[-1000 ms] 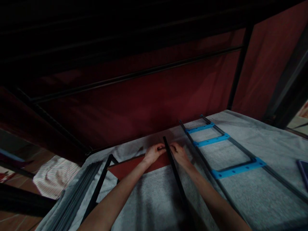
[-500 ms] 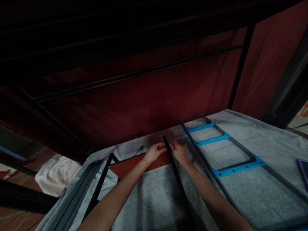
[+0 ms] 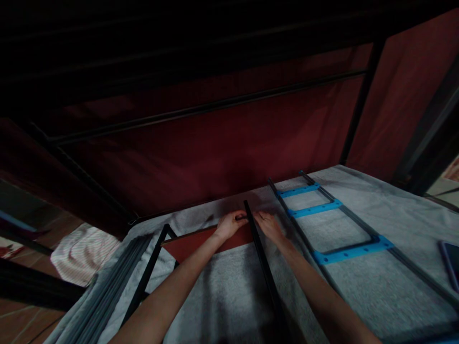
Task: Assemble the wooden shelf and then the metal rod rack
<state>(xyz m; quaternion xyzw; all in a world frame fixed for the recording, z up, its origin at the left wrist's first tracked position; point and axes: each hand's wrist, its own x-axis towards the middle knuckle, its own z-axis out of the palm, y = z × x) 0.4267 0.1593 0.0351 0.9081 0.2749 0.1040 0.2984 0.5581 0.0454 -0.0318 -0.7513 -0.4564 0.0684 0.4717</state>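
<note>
My left hand [image 3: 229, 225] is over the far edge of a reddish-brown panel [image 3: 193, 244], its fingers closed around a short dark rod-like piece [image 3: 241, 218] beside a black bar [image 3: 265, 263]. Across the bar, on its right side, my right hand [image 3: 269, 228] has its fingertips pinched together close to the bar; whatever they grip is too small to make out. The bar runs from the hands back toward me. On the left, a black frame side [image 3: 150, 267] meets the panel's other end.
Blue crosspieces [image 3: 355, 249] join dark rods in a ladder-like frame to the right, on a grey cloth [image 3: 405, 210]. Grey tubes [image 3: 114, 291] lie bundled at left. A phone-like object [image 3: 450, 260] sits at the right edge. A dark red panel [image 3: 222, 143] stands behind.
My right fingers have shifted slightly beside the black bar. My left hand stays in nearly the same place, and the view has tilted a little.
</note>
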